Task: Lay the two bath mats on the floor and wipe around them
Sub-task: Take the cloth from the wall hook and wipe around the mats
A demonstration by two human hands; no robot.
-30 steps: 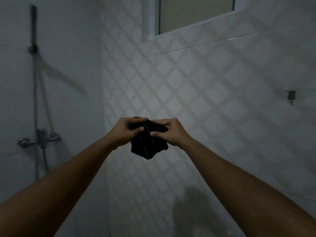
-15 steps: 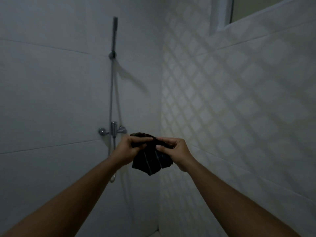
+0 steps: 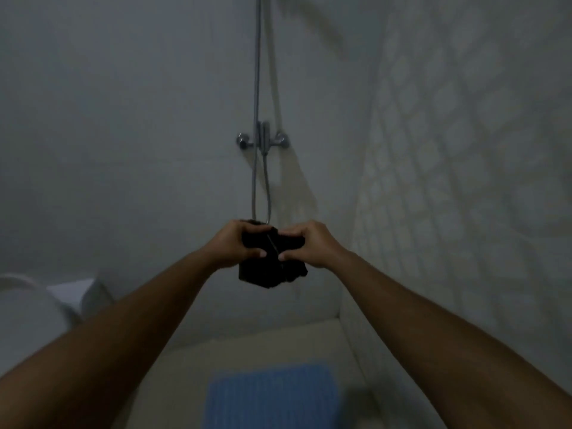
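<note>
A small dark folded cloth (image 3: 268, 274) with thin pale stripes hangs at arm's length in front of me. My left hand (image 3: 236, 245) grips its left side and my right hand (image 3: 306, 244) grips its right side, thumbs pressed on the front. Below, a blue ribbed bath mat (image 3: 272, 397) lies flat on the pale floor near the bottom edge of the view. Only one mat is in view.
A chrome shower mixer (image 3: 262, 140) with its hose (image 3: 268, 187) is on the far wall just beyond the cloth. A white toilet (image 3: 37, 308) stands at the left. A diamond-patterned tiled wall (image 3: 458, 181) closes off the right side. The room is dim.
The view has swung left and down: the window is out of sight, and the floor, blue mat and toilet have appeared. Both hands still grip the cloth.
</note>
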